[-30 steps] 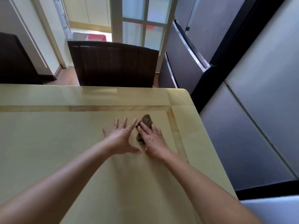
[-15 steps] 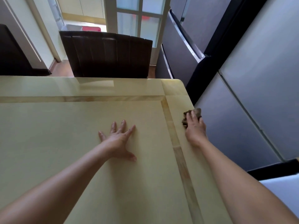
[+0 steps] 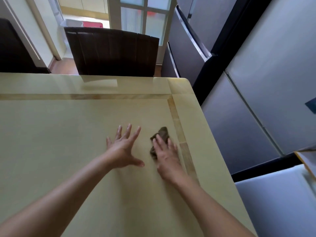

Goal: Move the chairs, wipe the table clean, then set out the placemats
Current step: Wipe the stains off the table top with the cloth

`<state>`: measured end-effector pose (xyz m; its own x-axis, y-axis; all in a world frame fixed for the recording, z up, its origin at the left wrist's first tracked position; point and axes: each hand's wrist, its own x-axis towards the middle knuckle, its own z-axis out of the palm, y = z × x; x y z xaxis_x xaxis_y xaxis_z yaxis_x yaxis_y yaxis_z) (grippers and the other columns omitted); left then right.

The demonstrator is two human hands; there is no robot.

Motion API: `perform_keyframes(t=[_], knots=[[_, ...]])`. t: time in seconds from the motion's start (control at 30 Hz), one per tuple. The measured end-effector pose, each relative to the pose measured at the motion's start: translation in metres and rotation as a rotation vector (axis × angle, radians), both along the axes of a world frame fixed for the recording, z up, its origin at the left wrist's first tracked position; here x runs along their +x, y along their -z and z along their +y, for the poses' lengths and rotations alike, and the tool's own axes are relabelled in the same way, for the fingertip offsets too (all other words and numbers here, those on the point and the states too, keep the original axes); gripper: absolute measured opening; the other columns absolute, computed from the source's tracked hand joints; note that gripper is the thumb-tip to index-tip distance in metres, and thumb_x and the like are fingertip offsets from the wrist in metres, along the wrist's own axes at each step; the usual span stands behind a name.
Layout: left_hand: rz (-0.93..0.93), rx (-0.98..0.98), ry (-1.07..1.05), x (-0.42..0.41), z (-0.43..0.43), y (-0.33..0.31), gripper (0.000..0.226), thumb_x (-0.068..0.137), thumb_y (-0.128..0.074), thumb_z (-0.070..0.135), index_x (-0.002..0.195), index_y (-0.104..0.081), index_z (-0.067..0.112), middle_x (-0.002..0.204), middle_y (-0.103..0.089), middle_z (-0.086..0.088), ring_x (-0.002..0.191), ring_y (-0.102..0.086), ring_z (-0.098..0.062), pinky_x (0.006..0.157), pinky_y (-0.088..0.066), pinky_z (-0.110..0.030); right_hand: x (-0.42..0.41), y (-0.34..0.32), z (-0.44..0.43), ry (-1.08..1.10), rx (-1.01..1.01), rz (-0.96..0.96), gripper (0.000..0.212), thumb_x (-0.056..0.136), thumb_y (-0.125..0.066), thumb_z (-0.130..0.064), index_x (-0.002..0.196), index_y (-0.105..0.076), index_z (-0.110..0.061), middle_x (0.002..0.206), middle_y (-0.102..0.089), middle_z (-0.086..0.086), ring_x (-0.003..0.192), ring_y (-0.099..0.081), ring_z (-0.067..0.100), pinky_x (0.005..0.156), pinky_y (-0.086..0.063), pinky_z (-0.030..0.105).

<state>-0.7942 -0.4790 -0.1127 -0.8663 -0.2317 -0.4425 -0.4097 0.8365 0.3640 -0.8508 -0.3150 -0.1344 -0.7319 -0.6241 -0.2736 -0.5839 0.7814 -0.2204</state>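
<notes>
The fingers [image 3: 127, 132] of the left hand [image 3: 124, 148] are straight and spread wide apart, lying flat on the desk [image 3: 68, 134] with the thumb stretched out to the right; they hold nothing. The fingers [image 3: 159, 142] of the right hand [image 3: 166, 159] are straight too, close together, and press down on a crumpled brown cloth [image 3: 163, 133], whose far end and left edge stick out from under them. The two hands are just beside each other, not touching. The cloth lies on the pale yellow desk top near its right side, just inside the darker inlaid band [image 3: 177, 124] that runs along that edge and across the far side. Behind the far edge of the desk stands a dark brown chair [image 3: 111, 52], its back upright. To the right of the chair is a steel-grey refrigerator [image 3: 186, 41], and behind the chair a door with frosted glass panes [image 3: 145, 16].
</notes>
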Motion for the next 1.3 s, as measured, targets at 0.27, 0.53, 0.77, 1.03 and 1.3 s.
perform_keyframes(t=[0.27,0.53,0.77,1.03,1.3], knots=[[-0.150,-0.077,0.098,0.034,0.019,0.006,0.125,0.062,-0.075,0.061,0.146,0.016,0.041,0.155,0.028,0.003,0.142,0.026,-0.026,0.111,0.006,-0.063,-0.020,0.000,0.014,-0.053,-0.007,-0.058,0.073,0.090,-0.037,0.000,0.153,-0.010,-0.028,0.160,0.006,-0.010,0.147,0.003,0.029,0.117,0.008,0.042],[-0.154,-0.098,0.104,0.036,0.019,0.010,0.123,0.062,-0.075,0.060,0.147,0.012,0.041,0.155,0.027,0.004,0.143,0.026,-0.026,0.110,0.006,-0.063,-0.069,0.000,0.102,0.354,0.125,0.035,0.074,0.090,-0.034,0.001,0.153,-0.005,-0.023,0.160,0.007,-0.006,0.146,-0.003,0.033,0.118,-0.004,0.044],[-0.173,-0.102,0.107,0.035,0.020,0.009,0.124,0.062,-0.075,0.060,0.147,0.012,0.040,0.155,0.028,0.003,0.143,0.025,-0.029,0.109,0.005,-0.065,-0.031,0.003,0.110,0.417,0.114,0.127,0.064,0.089,-0.032,-0.003,0.151,-0.017,-0.011,0.160,-0.007,0.003,0.140,-0.017,0.037,0.115,-0.015,0.047],[-0.120,-0.096,0.085,0.042,0.023,0.003,0.123,0.064,-0.073,0.060,0.148,0.014,0.038,0.157,0.024,0.001,0.144,0.022,-0.028,0.112,0.004,-0.061,0.093,0.014,0.074,-0.037,0.060,0.165,0.083,0.045,-0.051,-0.008,0.128,-0.058,-0.015,0.136,-0.056,-0.001,0.112,-0.061,0.034,0.108,-0.034,0.045],[-0.167,-0.096,0.166,0.101,0.062,-0.002,0.124,0.067,-0.073,0.057,0.143,0.023,0.041,0.141,0.040,0.009,0.140,0.031,-0.025,0.112,0.006,-0.060,0.086,-0.005,0.080,-0.191,-0.010,-0.057,0.079,0.084,-0.043,0.002,0.152,-0.013,-0.025,0.160,0.001,-0.010,0.147,-0.001,0.030,0.110,0.019,0.040]])
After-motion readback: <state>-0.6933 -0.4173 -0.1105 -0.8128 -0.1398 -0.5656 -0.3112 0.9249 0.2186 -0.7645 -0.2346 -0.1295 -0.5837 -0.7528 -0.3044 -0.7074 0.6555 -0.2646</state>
